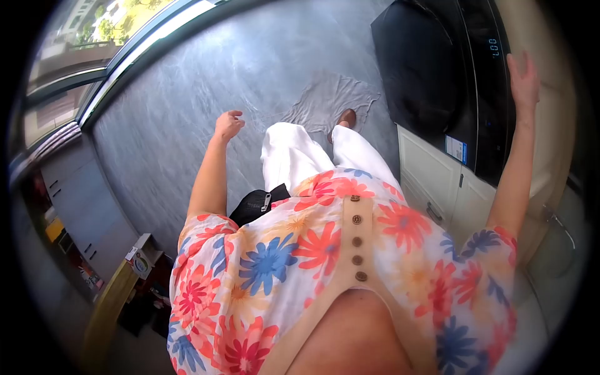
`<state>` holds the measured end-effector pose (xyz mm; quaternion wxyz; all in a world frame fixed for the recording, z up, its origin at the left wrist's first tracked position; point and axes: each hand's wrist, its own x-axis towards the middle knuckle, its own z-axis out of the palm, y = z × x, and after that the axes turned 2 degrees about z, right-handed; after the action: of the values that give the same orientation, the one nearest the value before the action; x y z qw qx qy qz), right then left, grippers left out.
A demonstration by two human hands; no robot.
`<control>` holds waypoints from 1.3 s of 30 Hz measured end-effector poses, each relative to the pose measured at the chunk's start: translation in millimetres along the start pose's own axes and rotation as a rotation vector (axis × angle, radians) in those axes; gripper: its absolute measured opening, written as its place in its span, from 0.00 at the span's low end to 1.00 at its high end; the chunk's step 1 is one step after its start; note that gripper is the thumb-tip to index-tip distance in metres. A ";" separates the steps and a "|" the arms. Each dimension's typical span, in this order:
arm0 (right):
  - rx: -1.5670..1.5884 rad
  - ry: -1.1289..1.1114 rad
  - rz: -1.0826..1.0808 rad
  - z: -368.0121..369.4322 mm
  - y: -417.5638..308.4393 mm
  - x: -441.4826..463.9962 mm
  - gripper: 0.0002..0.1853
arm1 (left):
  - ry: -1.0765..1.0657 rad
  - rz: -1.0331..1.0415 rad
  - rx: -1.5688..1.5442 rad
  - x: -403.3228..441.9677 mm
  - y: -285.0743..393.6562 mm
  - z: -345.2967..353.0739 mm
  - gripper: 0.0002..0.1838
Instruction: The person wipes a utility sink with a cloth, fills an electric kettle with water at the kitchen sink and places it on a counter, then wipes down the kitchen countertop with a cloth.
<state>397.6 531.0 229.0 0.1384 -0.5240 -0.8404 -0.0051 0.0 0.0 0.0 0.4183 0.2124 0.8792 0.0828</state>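
My left hand [229, 125] hangs over the grey floor with its fingers loosely bent and apart, holding nothing. At the right, my right hand [524, 81] lies by the edge of the black front-loading machine [494, 94], near its lit display, with the fingers spread. A grey cloth [325, 100] is spread flat on the floor beside my brown shoe [347, 117]. The machine's round dark door [419, 62] faces the floor area and looks closed.
White cabinets [431, 175] adjoin the machine. Windows [75, 62] run along the upper left. Grey drawers [87, 194] and a small box [140, 261] are at the lower left. A black bag [253, 206] hangs at my waist.
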 end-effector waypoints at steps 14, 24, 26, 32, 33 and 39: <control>-0.607 0.028 0.454 11.7 -27.2 57.2 0.38 | 0.063 -0.023 -0.084 163.8 -72.0 -190.7 0.23; -0.511 0.004 0.472 30.3 21.9 57.4 0.39 | 0.108 0.115 -0.016 176.2 -28.7 -281.0 0.22; -0.484 0.014 0.450 30.0 24.9 59.6 0.39 | 0.103 0.092 0.021 179.2 -41.5 -299.8 0.22; -0.487 0.089 0.344 29.6 12.9 62.4 0.36 | 0.171 0.007 -0.134 198.2 -65.1 -338.4 0.20; -0.499 0.093 0.349 28.3 8.9 60.7 0.36 | 0.179 -0.012 -0.161 197.1 -56.4 -339.7 0.20; -0.584 0.081 0.386 28.1 -11.5 61.0 0.33 | 0.115 0.138 -0.067 228.0 0.0 -328.2 0.21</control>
<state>355.9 583.8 218.0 0.0145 -0.6902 -0.6827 -0.2396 -380.6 111.5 49.2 0.3671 0.2534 0.8819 0.1528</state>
